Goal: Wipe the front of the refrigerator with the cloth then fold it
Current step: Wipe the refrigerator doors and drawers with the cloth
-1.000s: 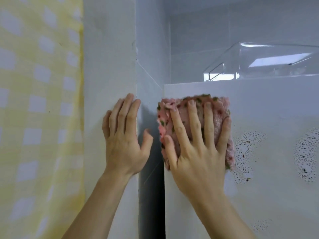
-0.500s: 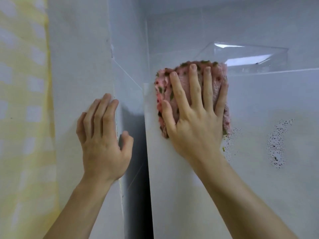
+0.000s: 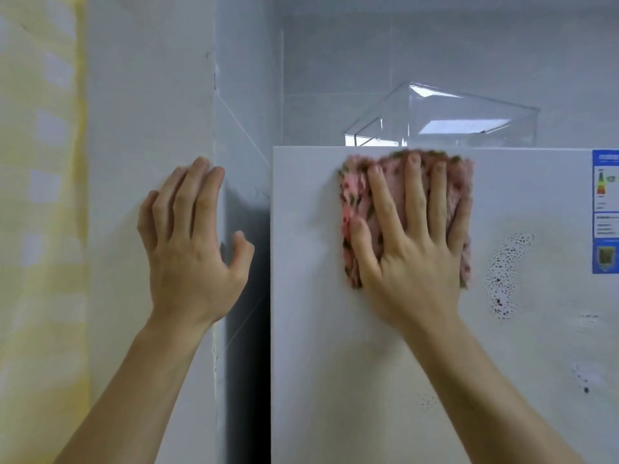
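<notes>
The cloth (image 3: 398,199) is pressed flat against the refrigerator (image 3: 335,329) by the spread right hand (image 3: 408,249); the wall (image 3: 140,128) is touched by the straight-fingered left hand (image 3: 191,249).

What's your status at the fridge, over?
Right grip flat on pink cloth, high on refrigerator door. Left grip open against wall. Dark speckles unwiped, right of cloth.

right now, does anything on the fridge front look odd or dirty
Yes: dark speckled patches mark the refrigerator front just right of the cloth, with fainter specks lower down. They look like unwiped grime.
</notes>
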Demonstrator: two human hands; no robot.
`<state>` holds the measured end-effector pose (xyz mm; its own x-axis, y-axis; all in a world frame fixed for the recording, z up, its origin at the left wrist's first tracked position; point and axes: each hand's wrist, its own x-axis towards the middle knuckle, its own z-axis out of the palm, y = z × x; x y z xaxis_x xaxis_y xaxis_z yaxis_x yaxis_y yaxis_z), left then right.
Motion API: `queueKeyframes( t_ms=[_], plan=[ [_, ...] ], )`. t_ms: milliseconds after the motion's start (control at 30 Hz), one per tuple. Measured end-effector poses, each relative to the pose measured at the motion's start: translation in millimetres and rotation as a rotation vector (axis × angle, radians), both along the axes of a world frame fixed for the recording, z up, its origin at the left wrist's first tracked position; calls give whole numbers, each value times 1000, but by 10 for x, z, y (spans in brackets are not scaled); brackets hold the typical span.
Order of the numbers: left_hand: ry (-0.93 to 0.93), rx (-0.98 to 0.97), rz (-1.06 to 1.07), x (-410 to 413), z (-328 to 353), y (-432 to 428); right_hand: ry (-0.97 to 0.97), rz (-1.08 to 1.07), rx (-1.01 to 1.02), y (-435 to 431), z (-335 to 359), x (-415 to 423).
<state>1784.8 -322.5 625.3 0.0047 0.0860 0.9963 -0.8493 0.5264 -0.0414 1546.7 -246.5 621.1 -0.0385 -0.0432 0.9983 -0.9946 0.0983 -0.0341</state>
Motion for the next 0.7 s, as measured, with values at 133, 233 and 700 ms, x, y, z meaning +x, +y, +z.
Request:
queueKeyframes(
  t_ms=[133,233,700],
  plan=[
    [-13,0,-9,4,-38,-2,-20,-6,9,9,160,-43],
    [-17,-13,-3,10,-51,-8,-40,-22,-24,14,-151,-42],
    [13,-15,-25,-21,-44,-1,-124,1,-51,34,236,-203]
  ],
)
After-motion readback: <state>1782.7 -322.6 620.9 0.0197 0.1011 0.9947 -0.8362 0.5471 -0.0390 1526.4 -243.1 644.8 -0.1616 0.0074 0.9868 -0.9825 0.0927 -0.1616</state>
